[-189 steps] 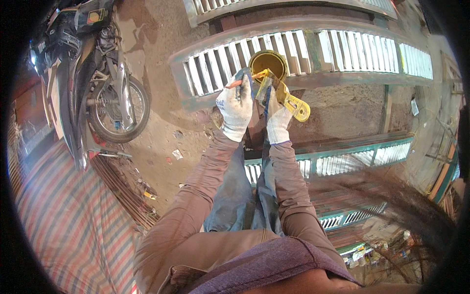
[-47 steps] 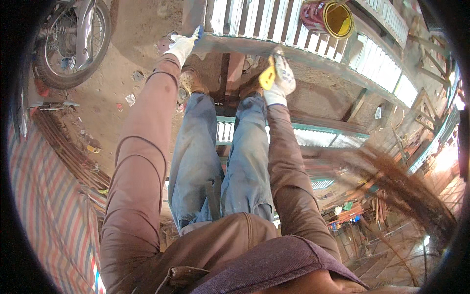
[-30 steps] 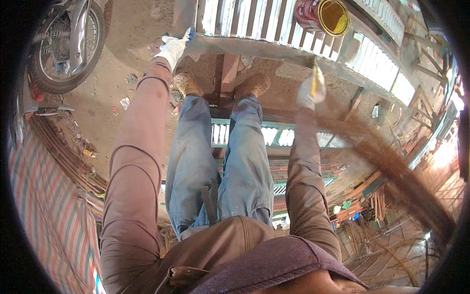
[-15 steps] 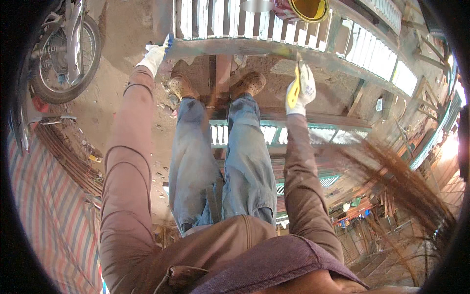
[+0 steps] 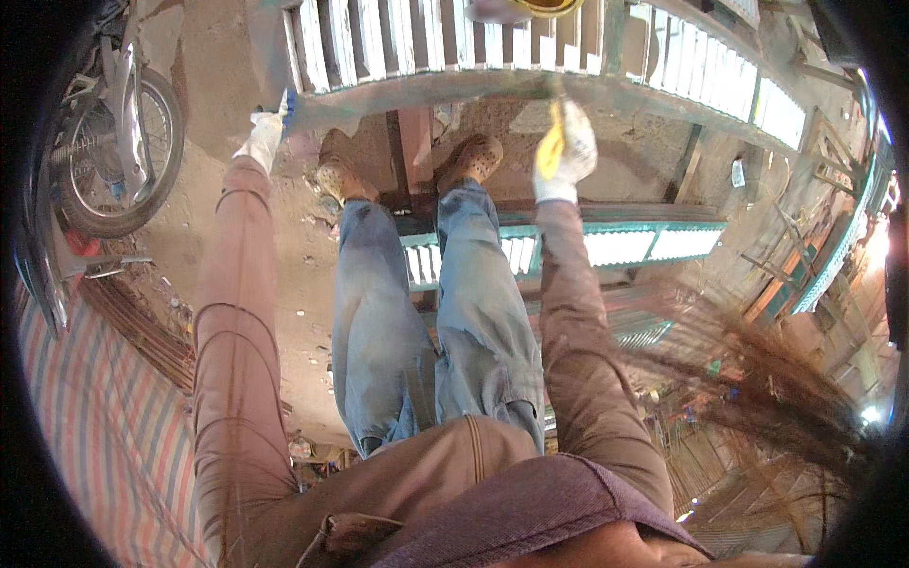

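Observation:
In a white work glove with blue fingertips, my left hand is closed at the near left corner of a slatted panel. The panel has white slats inside a dull green frame. My right hand, also gloved in white, grips a paintbrush by its yellow handle. The brush's bristle end is blurred and lies at the panel's near rail, right of the middle. At the top edge, a paint can with a yellow inner rim sits over the slats, mostly cut off.
A second slatted panel lies below, behind my legs. To the left stands a motorbike wheel, with a striped sheet nearer. My clogs stand on the dirt floor. Blurred brown strands cross the right side.
The view has shifted, so the panel and can sit higher and further left. My right hand has moved the brush slightly along the rail; my left hand stays at the corner.

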A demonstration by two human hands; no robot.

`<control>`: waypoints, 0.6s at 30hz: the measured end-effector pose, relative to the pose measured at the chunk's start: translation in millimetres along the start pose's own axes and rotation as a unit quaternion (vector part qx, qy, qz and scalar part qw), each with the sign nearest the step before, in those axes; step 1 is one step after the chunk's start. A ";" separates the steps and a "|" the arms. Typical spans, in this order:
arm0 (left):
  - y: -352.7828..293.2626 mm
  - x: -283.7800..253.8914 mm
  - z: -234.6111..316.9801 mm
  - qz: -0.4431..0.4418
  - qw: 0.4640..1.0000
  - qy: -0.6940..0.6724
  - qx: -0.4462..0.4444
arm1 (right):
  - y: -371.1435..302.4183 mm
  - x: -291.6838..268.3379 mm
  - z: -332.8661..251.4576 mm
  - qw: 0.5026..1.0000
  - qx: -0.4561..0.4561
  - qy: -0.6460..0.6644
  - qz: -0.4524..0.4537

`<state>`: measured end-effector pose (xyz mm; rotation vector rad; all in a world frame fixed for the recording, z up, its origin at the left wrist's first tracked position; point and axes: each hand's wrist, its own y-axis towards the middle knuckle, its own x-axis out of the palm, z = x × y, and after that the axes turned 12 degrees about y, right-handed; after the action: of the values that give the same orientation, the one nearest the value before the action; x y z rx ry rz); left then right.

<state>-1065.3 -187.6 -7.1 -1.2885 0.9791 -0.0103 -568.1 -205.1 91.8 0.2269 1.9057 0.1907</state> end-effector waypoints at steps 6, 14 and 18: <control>3.4 -3.3 -7.6 0.007 1.000 0.007 -0.006 | 13.6 12.8 76.0 0.984 0.143 0.007 0.107; 3.0 -4.8 -8.6 0.013 1.000 0.000 -0.007 | -41.3 27.2 -17.4 0.975 -0.002 0.216 -0.046; -0.3 -8.6 -1.5 0.018 1.000 -0.001 -0.005 | -44.1 7.8 -37.1 0.972 0.041 0.218 -0.074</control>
<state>-1071.3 -184.5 -1.7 -1.2787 1.0014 0.0247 -608.5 -246.6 86.5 0.1020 2.3609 0.0620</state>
